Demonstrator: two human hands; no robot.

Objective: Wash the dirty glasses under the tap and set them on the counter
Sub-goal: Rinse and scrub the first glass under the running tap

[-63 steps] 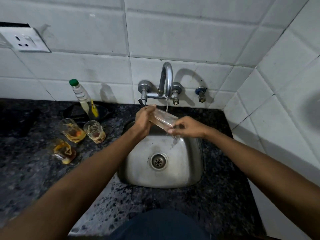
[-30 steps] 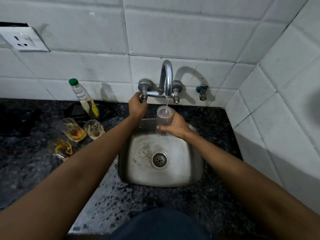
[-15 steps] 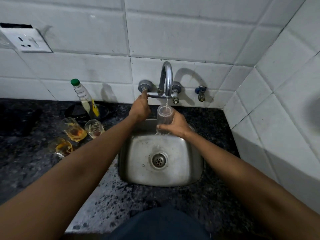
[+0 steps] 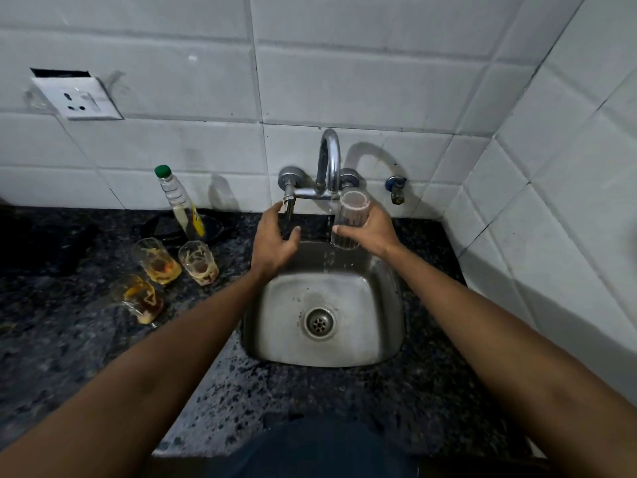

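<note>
Clear ribbed glass, a straight tumbler (image 4: 351, 220), is held upright in the right hand (image 4: 370, 232), whose fingers and thumb curl round its lower wall. The mouth faces up and sits just to the right of the falling water, beside the spout of the curved chrome wall tap (image 4: 329, 160); the stream passes the fingertips and drops into the square stainless-steel sink (image 4: 386, 343) directly below the hand. Holding it over the basin keeps any drips off the stone (a sensible position for draining). The tumbler looks clean, and I judge its rinse to be finished or nearly so.

The left hand (image 4: 274, 243) holds nothing. Its fingers are spread and loosely relaxed, just below the tap's left valve handle (image 4: 289, 203), with the forefinger tip close to it; contact cannot be confirmed. The position suggests the valve is being attended to, though water is running at this moment.

Well out to the left of that hand, on the black speckled granite counter (image 4: 344, 401), stand three dirty glasses: one with orange residue (image 4: 157, 262), one streaked with pale residue (image 4: 200, 263) touching or nearly touching it, and a third, nearer the person (image 4: 139, 300), which appears tilted. A clear plastic bottle with a green cap (image 4: 177, 203) stands behind them against the white tiles.

Remaining work, by my assessment: set down the held tumbler, then wash the three.
</note>
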